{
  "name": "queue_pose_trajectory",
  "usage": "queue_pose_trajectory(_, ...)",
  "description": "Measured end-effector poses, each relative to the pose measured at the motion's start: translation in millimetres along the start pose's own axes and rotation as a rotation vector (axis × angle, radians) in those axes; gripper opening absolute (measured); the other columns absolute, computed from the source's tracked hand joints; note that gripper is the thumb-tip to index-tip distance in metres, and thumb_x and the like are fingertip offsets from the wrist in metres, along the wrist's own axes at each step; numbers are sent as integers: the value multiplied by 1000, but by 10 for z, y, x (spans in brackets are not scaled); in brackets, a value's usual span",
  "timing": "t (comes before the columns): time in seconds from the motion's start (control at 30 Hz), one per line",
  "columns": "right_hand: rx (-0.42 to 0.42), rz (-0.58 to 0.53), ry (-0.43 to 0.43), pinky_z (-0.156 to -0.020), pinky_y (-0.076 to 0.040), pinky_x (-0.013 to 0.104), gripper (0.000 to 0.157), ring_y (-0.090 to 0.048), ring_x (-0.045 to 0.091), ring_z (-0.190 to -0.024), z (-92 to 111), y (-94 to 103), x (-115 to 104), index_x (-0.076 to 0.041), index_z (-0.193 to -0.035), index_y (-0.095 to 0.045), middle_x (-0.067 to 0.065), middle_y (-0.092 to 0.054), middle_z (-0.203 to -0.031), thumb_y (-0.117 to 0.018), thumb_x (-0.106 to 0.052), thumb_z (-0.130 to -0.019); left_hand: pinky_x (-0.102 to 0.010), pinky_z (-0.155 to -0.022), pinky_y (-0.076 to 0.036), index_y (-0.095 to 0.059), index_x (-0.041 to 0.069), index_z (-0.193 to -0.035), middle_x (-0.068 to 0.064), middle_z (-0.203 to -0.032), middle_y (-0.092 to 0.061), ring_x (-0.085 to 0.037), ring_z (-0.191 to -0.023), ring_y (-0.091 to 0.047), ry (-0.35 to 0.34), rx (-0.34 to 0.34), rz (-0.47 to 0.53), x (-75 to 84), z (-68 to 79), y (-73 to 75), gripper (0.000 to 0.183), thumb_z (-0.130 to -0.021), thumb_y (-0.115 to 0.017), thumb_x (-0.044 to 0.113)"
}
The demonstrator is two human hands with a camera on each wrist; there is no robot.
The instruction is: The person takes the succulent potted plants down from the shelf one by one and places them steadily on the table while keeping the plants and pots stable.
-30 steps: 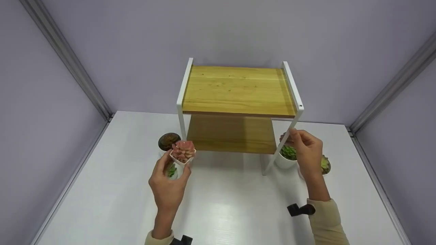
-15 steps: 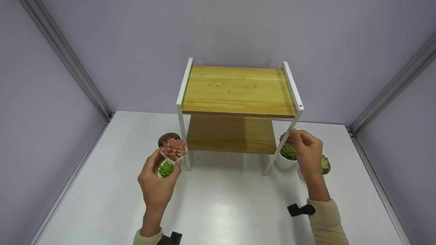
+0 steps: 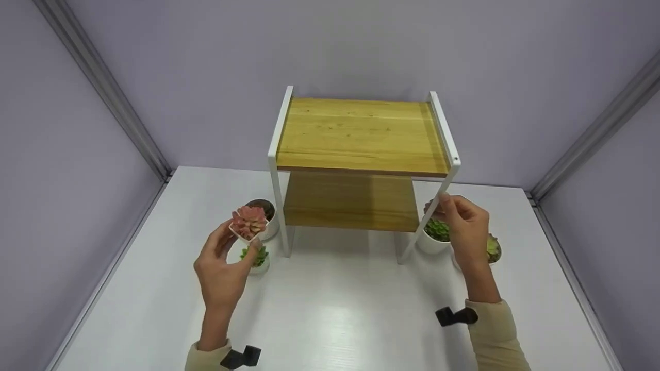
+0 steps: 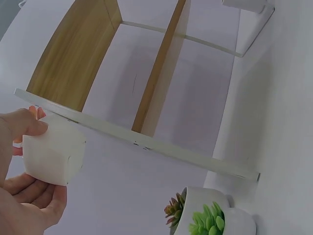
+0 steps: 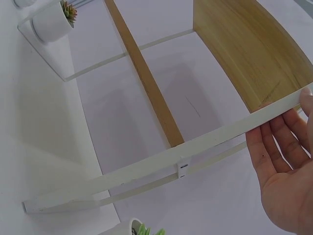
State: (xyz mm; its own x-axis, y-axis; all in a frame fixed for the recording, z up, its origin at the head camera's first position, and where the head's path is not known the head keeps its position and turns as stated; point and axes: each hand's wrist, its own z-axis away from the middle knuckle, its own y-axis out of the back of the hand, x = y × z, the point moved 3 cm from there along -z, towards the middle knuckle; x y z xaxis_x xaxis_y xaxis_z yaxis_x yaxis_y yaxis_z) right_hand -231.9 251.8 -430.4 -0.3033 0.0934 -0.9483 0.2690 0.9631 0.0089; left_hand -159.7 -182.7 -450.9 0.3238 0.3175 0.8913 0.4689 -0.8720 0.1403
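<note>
My left hand [image 3: 221,281] holds a small white pot with a pink succulent [image 3: 249,222], raised in front of the shelf's left side. In the left wrist view the thumb and fingers grip the white pot [image 4: 53,149] on opposite sides. A two-tier shelf [image 3: 361,136] with wooden boards and a white frame stands at the back of the table. My right hand [image 3: 470,232] pinches the shelf's right front leg below the top board. From the right wrist, the fingers [image 5: 281,142] lie against the white post, with the thumb on its other side.
Left of the shelf, a dark succulent [image 3: 264,207] in a white pot stands behind a smaller potted green succulent [image 3: 258,256]. On the right, a potted green succulent [image 3: 436,237] and a yellow-green one [image 3: 493,249] are partly hidden by my right hand and arm.
My left hand has carried the pink succulent's pot to the left, uncovering more of the green succulent and the shelf's left leg. The right hand stays on its leg.
</note>
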Motion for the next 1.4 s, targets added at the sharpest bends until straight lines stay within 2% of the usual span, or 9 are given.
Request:
queue_pose_trajectory(0.2, -1, -11, -10, -83, -66, 30, 37, -78, 19, -85, -7, -2, -2, 8, -102, -75, 3, -79, -89, -65, -28, -106, -14, -108, -51, -60, -4, -140, -19, -137, -64, -31, -131, -64, 81, -3, 40, -86, -105, 92, 58, -86, -84, -1)
queue_pose_trajectory(0.37, 1, -18, -7, -83, -66, 28, 36, -78, 16, -84, -11, 1, 0, 8, -102, -75, 2, -79, -88, -65, -26, -106, -12, -107, -51, -60, -2, -141, -17, -140, -63, -14, -128, -63, 118, -9, 21, -180, -150, 164, 60, -87, -84, 1)
queue_pose_trajectory(0.43, 0, -25, -2, -82, -66, 28, 36, -78, 16, -83, -12, 0, 0, 9, -102, -75, 2, -79, -87, -65, -25, -106, -12, -107, -51, -60, -2, -141, -16, -140, -63, -12, -127, -62, 135, -10, 21, -214, -161, 189, 59, -87, -84, 2)
queue_pose_trajectory(0.7, 0, -47, 8, -81, -66, 28, 34, -78, 16, -83, 0, -1, 1, 10, -100, -75, 2, -79, -85, -65, -21, -106, -13, -107, -51, -58, -2, -143, -20, -143, -61, -29, -135, -61, 196, -17, 40, -350, -191, 236, 59, -88, -82, 1)
queue_pose_trajectory(0.93, -18, -54, 50, -81, -66, 29, 32, -78, 15, -84, -7, 9, -6, 12, -98, -75, 2, -79, -84, -62, -15, -107, -10, -105, -50, -57, -2, -144, -18, -143, -60, -27, -135, -60, 209, -38, 38, -438, -216, 255, 61, -89, -82, 2)
queue_pose_trajectory(1.2, -3, -41, 30, -82, -66, 28, 32, -78, 16, -83, 11, 26, -2, 11, -100, -75, 3, -79, -85, -63, -18, -107, -12, -107, -50, -56, -1, -145, -20, -146, -58, -30, -139, -58, 253, -45, 20, -538, -239, 273, 62, -89, -82, 2)
queue_pose_trajectory(1.4, -6, -40, 23, -82, -66, 28, 33, -78, 16, -83, 13, 15, -10, 10, -101, -75, 3, -79, -86, -63, -19, -107, -14, -108, -50, -56, -1, -144, -19, -145, -59, -29, -139, -58, 266, -46, 20, -601, -247, 305, 60, -89, -81, 1)
